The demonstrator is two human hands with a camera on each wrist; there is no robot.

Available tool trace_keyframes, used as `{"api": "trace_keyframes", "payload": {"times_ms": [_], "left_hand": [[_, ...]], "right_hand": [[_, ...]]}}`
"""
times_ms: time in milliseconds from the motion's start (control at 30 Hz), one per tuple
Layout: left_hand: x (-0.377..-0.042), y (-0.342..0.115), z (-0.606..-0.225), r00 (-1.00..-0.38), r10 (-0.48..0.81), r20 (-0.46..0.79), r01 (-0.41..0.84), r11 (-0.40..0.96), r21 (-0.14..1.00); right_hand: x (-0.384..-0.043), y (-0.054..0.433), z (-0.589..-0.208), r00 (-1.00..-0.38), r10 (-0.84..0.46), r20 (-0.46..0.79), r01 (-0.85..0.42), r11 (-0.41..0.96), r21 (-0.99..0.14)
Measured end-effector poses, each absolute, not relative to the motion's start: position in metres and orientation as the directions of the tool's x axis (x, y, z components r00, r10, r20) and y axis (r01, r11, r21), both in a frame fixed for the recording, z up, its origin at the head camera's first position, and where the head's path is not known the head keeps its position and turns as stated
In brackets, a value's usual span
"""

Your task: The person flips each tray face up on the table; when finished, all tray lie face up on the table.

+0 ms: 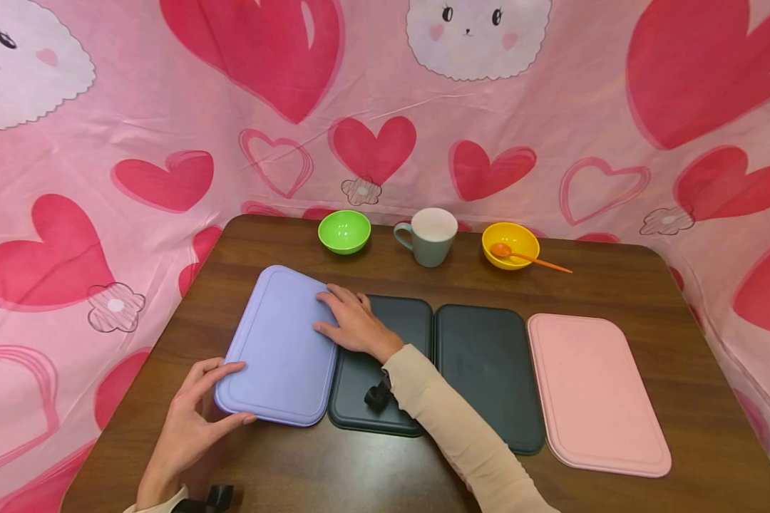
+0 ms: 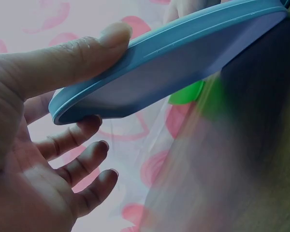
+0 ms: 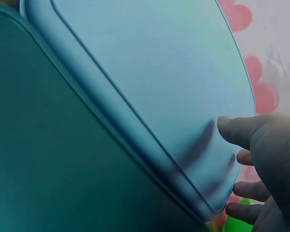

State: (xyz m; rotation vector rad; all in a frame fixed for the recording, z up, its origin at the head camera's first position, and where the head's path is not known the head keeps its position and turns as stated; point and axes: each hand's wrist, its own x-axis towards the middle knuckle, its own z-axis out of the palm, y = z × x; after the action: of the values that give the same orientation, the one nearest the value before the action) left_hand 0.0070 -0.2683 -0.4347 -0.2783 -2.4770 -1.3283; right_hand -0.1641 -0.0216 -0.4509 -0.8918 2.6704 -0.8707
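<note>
A lavender rectangular board [image 1: 282, 342] with rounded corners lies at a slant, its left side lifted off the table in the left wrist view. My left hand [image 1: 189, 420] pinches its near left corner, the thumb [image 2: 87, 60] on the upper side and a fingertip underneath. At the far right corner, my right hand [image 1: 357, 319] has its fingers spread along the edge, with the thumb [image 3: 239, 129] over the top face. Whether that thumb touches is hard to tell. Beside the lavender board, partly under my right forearm, lies a dark green board [image 1: 375, 406].
Another dark green board [image 1: 488, 370] and a pink board [image 1: 597, 392] continue the row to the right. Along the back stand a green bowl [image 1: 344, 232], a grey-green mug [image 1: 431, 246] and a yellow bowl [image 1: 507, 262] with an orange spoon [image 1: 539, 261]. A pink heart-printed cloth [image 1: 372, 92] hangs behind.
</note>
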Motion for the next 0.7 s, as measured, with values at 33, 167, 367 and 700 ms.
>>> {"api": "trace_keyframes", "payload": {"times_ms": [33, 167, 367, 700], "left_hand": [[0.007, -0.268, -0.434, -0.929, 0.026, 0.369, 0.322, 0.549, 0.771], [0.006, -0.267, -0.431, -0.917, 0.055, 0.395, 0.357, 0.557, 0.75], [0.005, -0.265, -0.427, -0.902, 0.089, 0.423, 0.39, 0.59, 0.707], [0.007, -0.26, -0.422, -0.881, 0.111, 0.46, 0.429, 0.596, 0.679]], "right_hand": [[-0.164, -0.022, -0.45, -0.797, -0.603, 0.006, -0.489, 0.64, -0.592], [-0.162, -0.023, -0.448, -0.793, -0.609, 0.026, -0.502, 0.629, -0.593], [-0.159, -0.026, -0.444, -0.795, -0.606, 0.035, -0.502, 0.625, -0.598], [-0.152, -0.029, -0.436, -0.796, -0.6, 0.079, -0.517, 0.605, -0.606]]}}
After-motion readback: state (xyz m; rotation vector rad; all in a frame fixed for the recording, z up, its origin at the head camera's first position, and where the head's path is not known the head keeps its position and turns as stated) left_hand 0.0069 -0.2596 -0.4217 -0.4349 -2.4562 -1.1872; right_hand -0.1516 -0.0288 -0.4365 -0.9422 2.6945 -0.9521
